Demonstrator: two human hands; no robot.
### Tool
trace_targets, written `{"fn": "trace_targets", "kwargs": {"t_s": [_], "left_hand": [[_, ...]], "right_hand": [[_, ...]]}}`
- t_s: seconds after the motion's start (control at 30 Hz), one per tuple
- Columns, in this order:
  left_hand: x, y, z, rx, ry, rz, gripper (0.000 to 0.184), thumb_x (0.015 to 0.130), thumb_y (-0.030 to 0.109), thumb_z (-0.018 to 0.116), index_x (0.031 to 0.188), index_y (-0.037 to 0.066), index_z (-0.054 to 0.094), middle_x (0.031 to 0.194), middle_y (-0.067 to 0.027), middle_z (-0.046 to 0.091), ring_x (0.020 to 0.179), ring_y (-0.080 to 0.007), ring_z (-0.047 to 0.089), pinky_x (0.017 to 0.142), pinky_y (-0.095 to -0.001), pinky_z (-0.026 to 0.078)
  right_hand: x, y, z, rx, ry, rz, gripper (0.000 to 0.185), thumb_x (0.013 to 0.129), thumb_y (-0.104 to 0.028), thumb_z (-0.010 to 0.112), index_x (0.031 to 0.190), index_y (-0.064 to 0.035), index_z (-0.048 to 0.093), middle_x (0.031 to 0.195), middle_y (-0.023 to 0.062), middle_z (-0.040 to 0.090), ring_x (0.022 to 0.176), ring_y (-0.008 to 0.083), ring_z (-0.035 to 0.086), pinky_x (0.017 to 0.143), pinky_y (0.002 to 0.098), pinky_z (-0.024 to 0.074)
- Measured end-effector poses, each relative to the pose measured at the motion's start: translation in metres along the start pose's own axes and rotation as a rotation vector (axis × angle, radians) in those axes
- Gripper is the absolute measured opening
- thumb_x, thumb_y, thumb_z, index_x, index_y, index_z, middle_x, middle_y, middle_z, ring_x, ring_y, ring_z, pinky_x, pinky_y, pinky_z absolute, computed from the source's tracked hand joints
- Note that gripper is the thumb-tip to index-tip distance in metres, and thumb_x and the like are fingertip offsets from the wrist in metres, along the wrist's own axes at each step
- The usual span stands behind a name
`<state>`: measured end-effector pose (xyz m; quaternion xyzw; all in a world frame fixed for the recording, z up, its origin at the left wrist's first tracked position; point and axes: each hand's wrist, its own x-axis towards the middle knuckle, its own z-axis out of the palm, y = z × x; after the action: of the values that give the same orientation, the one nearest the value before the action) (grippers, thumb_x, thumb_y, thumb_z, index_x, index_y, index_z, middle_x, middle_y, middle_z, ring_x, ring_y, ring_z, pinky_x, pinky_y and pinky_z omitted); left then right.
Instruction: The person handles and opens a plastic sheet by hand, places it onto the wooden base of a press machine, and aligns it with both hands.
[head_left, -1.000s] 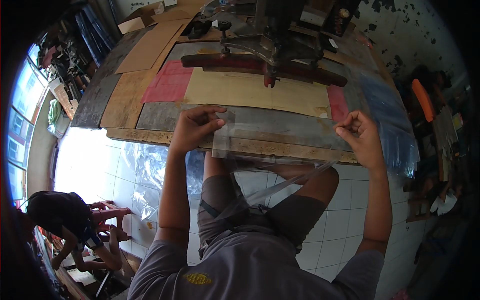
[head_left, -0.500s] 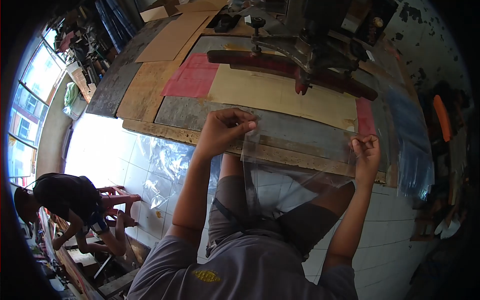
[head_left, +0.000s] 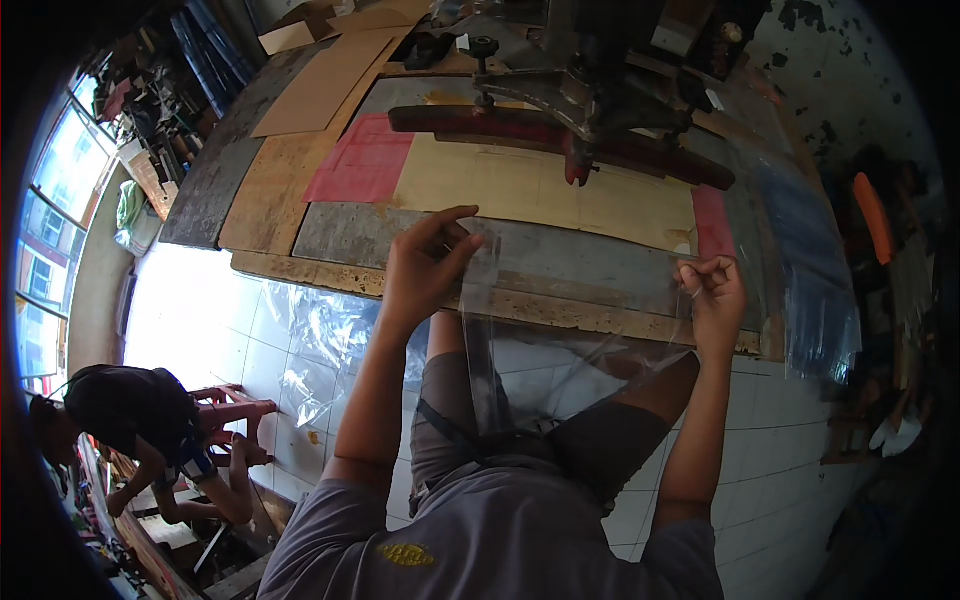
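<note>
A clear plastic sheet (head_left: 580, 345) hangs between my two hands, above my lap and in front of the table's near edge. My left hand (head_left: 425, 265) holds its upper left corner at the thumb, with the index finger lifted away. On the other side, my right hand (head_left: 715, 290) pinches the upper right corner between thumb and curled fingers. Beyond the hands lies a long cream sheet (head_left: 540, 190) with pink ends (head_left: 360, 160) on the grey table plate (head_left: 350, 235). A dark red pressing bar (head_left: 480, 128) stands over it.
Blue-tinted plastic sheets (head_left: 815, 270) drape over the table's right side. Cardboard (head_left: 325, 85) lies at the back left. Crumpled clear plastic (head_left: 310, 350) is on the floor at left. A person (head_left: 140, 420) bends beside a red stool (head_left: 235, 405) at far left.
My left index finger has lifted away from the thumb. Table, press and hands sit slightly further left in the view. The plastic sheet still hangs between both hands.
</note>
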<state>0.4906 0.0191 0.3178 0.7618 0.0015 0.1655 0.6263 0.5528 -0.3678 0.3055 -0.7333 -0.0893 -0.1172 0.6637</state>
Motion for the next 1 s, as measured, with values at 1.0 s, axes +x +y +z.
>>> {"fn": "trace_targets", "kwargs": {"t_s": [1.0], "left_hand": [[0.127, -0.021, -0.009, 0.802, -0.382, 0.430, 0.019, 0.088, 0.003, 0.069, 0.105, 0.006, 0.076, 0.110, -0.0135, 0.065, 0.100, -0.0350, 0.068, 0.089, -0.0435, 0.055]], "right_hand": [[0.106, -0.025, 0.036, -0.813, -0.292, -0.210, 0.019, 0.079, 0.006, 0.072, 0.096, -0.0001, 0.067, 0.084, 0.0102, 0.069, 0.077, 0.0226, 0.068, 0.072, 0.0343, 0.0520]]}}
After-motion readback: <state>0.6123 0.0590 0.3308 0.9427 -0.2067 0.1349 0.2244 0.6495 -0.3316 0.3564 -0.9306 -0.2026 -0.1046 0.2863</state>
